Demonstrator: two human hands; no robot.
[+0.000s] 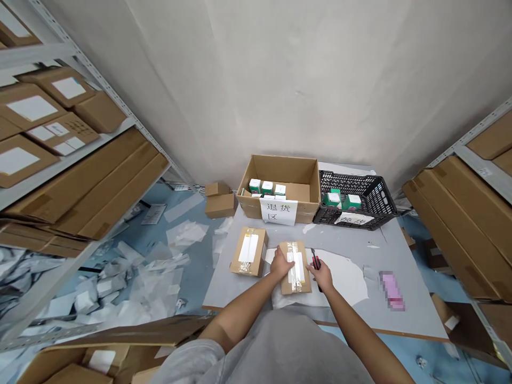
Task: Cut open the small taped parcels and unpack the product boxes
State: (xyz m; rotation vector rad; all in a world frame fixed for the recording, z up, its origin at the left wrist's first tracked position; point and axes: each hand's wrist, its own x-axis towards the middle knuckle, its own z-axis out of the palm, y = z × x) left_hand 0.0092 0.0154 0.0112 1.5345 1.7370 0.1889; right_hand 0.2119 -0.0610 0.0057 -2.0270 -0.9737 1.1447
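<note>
A taped cardboard box [296, 282] lies flat on a white sheet [342, 277] near the front edge of a grey table [384, 320]. Its long axis runs away from the person, almost straight ahead, with the far end leaning slightly left, and a white strip under clear tape follows that axis along the top.

The left hand [280, 265] lies palm down across the box's left long edge, pressing on it rather than clenching. The right hand [322, 276] is closed around a red-and-black cutter [316, 261], whose tip points away from the person, just beside the box's right long edge; whether it touches the cardboard is hard to tell.

Just left of them sits a second taped box [248, 252], angled slightly. Farther back stand an open carton [280, 170] holding small white-and-green boxes [267, 188] — a paper sign [279, 211] hangs on its front — and a black plastic crate [356, 176] with similar boxes [342, 200]. A blurred pink object [392, 290] lies on the table's right side, and crumpled packing wrap [148, 282] covers the floor at left.
</note>
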